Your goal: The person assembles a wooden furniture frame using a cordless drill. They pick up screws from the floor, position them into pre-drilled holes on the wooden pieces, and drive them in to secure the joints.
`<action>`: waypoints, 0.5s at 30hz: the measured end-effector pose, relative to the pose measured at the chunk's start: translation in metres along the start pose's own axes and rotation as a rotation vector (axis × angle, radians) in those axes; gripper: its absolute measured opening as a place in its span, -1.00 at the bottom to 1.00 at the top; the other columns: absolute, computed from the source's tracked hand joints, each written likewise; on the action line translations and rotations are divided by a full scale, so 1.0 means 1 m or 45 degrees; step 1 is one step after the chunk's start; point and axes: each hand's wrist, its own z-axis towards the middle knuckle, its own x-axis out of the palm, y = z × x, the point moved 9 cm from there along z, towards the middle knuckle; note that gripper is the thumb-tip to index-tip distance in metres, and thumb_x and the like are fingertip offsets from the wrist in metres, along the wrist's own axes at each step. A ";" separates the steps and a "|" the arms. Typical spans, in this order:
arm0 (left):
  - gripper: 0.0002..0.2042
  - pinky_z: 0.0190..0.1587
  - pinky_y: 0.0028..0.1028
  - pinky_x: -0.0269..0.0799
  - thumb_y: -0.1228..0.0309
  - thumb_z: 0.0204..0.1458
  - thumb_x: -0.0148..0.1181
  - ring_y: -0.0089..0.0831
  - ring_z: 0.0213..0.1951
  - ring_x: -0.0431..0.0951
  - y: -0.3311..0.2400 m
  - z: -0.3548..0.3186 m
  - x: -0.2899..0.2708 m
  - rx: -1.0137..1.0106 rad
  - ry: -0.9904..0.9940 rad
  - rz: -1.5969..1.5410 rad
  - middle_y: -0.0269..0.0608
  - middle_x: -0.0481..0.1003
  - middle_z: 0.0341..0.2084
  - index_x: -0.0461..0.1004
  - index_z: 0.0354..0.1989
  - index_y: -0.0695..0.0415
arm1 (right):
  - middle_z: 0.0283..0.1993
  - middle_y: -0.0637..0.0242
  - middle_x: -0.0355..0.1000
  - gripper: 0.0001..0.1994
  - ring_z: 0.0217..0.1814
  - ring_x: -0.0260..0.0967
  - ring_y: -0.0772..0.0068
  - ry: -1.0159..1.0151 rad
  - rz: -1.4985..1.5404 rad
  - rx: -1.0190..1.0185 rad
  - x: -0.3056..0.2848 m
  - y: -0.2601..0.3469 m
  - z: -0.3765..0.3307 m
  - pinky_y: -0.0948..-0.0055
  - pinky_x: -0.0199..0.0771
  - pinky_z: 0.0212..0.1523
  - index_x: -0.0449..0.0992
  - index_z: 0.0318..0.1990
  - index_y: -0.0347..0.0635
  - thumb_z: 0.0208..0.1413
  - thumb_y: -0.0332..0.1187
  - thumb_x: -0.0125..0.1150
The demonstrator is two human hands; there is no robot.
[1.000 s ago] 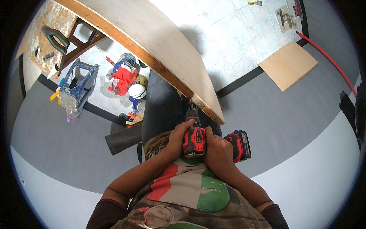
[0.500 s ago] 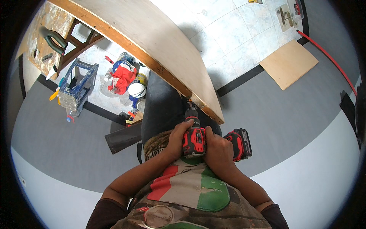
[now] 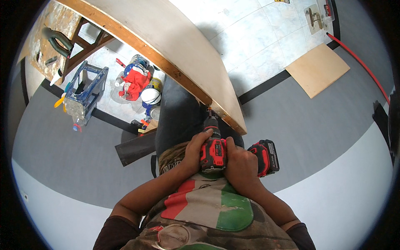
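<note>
The large wooden panel (image 3: 175, 54) runs diagonally from upper left and ends in a corner just ahead of the red cordless drill (image 3: 213, 150). Grey floor (image 3: 316, 125) lies open to the right; buckets and bottles (image 3: 139, 87) crowd the left. Both the left hand (image 3: 196, 152) and right hand (image 3: 239, 164) wrap closed around the drill, its tip meeting the panel's wooden edge.
</note>
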 end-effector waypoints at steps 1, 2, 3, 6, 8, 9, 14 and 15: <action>-0.60 0.21 -0.31 0.42 0.49 0.27 0.16 -0.15 0.09 0.54 -0.001 0.002 -0.001 0.021 0.000 0.043 0.01 0.51 0.06 0.45 0.29 0.11 | -0.44 0.08 0.59 -0.72 -0.39 0.67 0.02 0.010 -0.017 0.016 -0.001 0.001 0.000 0.13 0.66 -0.40 0.46 0.03 -0.23 0.15 -0.45 0.19; -0.59 0.22 -0.31 0.42 0.49 0.27 0.16 -0.14 0.10 0.54 -0.001 0.002 -0.003 0.037 -0.004 0.089 0.02 0.51 0.07 0.45 0.29 0.11 | -0.44 0.08 0.59 -0.72 -0.39 0.67 0.02 -0.003 -0.003 0.011 0.000 0.001 0.000 0.13 0.66 -0.40 0.47 0.03 -0.22 0.15 -0.45 0.18; -0.60 0.23 -0.31 0.42 0.49 0.27 0.16 -0.14 0.11 0.54 -0.004 0.002 -0.003 0.105 0.010 0.169 0.02 0.51 0.08 0.45 0.29 0.11 | -0.44 0.08 0.59 -0.72 -0.39 0.67 0.02 -0.017 0.005 0.007 0.000 0.001 0.000 0.13 0.66 -0.40 0.47 0.02 -0.22 0.15 -0.44 0.18; -0.60 0.26 -0.32 0.41 0.49 0.28 0.15 -0.14 0.13 0.53 -0.002 0.002 -0.002 0.051 0.031 0.046 0.03 0.50 0.11 0.45 0.30 0.10 | -0.44 0.08 0.58 -0.75 -0.39 0.67 0.02 -0.045 0.019 0.010 -0.003 0.003 0.000 0.13 0.66 -0.41 0.47 -0.02 -0.21 0.15 -0.45 0.19; -0.60 0.26 -0.32 0.40 0.49 0.28 0.14 -0.14 0.14 0.53 -0.002 0.000 -0.001 0.000 0.028 -0.019 0.04 0.50 0.12 0.45 0.30 0.10 | -0.44 0.08 0.58 -0.78 -0.39 0.67 0.02 -0.053 0.024 0.019 -0.003 0.005 0.000 0.13 0.66 -0.41 0.46 -0.05 -0.21 0.14 -0.45 0.20; -0.60 0.26 -0.32 0.41 0.49 0.28 0.15 -0.13 0.14 0.53 -0.003 0.000 -0.001 0.008 0.023 0.015 0.04 0.50 0.12 0.45 0.30 0.10 | -0.45 0.07 0.58 -0.79 -0.39 0.67 0.02 -0.051 0.023 0.025 -0.003 0.004 -0.001 0.13 0.66 -0.41 0.45 -0.07 -0.20 0.13 -0.46 0.20; -0.56 0.23 -0.29 0.43 0.49 0.24 0.18 -0.10 0.11 0.55 -0.004 0.000 0.002 0.026 0.008 0.080 0.04 0.53 0.07 0.44 0.31 0.10 | -0.45 0.06 0.57 -0.81 -0.38 0.67 0.01 -0.056 0.038 0.008 -0.003 0.001 0.001 0.12 0.65 -0.40 0.43 -0.12 -0.19 0.11 -0.47 0.22; -0.56 0.22 -0.29 0.44 0.48 0.23 0.19 -0.09 0.10 0.56 -0.007 0.000 0.001 0.056 0.012 0.121 0.03 0.54 0.05 0.44 0.31 0.10 | -0.45 0.06 0.57 -0.81 -0.38 0.66 0.00 -0.061 0.043 -0.001 -0.004 0.001 0.002 0.11 0.65 -0.40 0.43 -0.12 -0.18 0.11 -0.47 0.22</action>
